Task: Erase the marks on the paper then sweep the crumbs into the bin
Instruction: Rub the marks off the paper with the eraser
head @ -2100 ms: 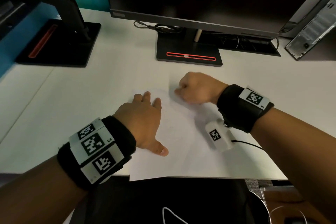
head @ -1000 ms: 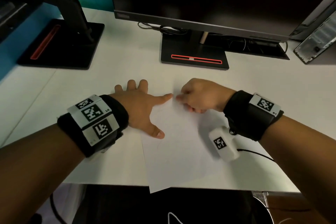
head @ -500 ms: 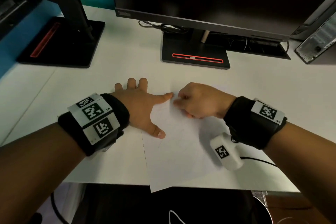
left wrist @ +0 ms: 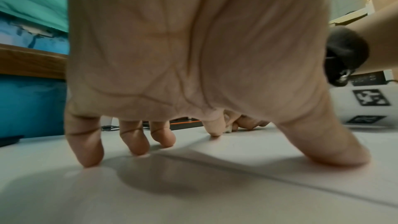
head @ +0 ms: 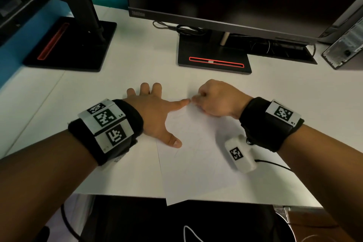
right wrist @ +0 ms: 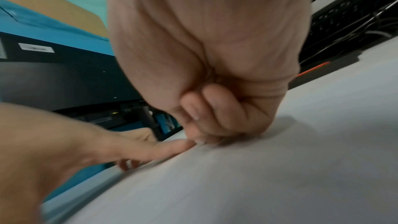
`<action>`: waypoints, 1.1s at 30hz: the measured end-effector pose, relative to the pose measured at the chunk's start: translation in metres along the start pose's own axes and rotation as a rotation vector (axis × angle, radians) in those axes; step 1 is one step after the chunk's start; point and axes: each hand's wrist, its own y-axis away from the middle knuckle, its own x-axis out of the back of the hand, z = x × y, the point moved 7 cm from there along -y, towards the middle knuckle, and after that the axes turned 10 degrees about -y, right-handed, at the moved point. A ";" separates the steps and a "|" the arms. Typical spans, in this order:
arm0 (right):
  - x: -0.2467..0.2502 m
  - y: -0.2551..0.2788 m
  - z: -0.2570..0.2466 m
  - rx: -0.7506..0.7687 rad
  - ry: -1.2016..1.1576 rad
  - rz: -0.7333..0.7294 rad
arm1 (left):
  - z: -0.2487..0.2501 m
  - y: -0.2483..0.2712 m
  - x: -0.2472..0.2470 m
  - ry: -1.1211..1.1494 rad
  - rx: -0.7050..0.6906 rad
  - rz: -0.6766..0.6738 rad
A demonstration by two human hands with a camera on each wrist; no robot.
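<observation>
A white sheet of paper (head: 196,165) lies skewed on the white desk (head: 117,175), its near corner hanging over the front edge. Faint pencil marks (head: 177,153) show near its left side. My left hand (head: 155,116) is spread flat, with index fingertip and thumb on the paper's left edge and the other fingers on the desk. My right hand (head: 214,98) is curled at the paper's far corner, fingertips down on the sheet beside the left index tip. It pinches a small whitish eraser (left wrist: 228,126), mostly hidden by the fingers.
A black monitor stand (head: 214,59) with a red slot sits just behind the hands, cables (head: 176,27) beside it. A second black stand (head: 68,45) is at the far left and a computer case (head: 345,45) at the far right. No bin is in view.
My left hand shifted from the middle of the sheet to its left edge and the paper turned. Since then the right hand has edged toward the left index fingertip.
</observation>
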 end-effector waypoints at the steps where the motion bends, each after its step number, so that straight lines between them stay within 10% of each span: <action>1: -0.006 0.002 -0.003 0.016 0.023 -0.030 | 0.000 0.000 0.000 0.005 -0.003 0.004; 33: -0.007 -0.005 -0.006 0.003 -0.044 -0.011 | 0.003 0.018 -0.003 -0.056 0.086 0.041</action>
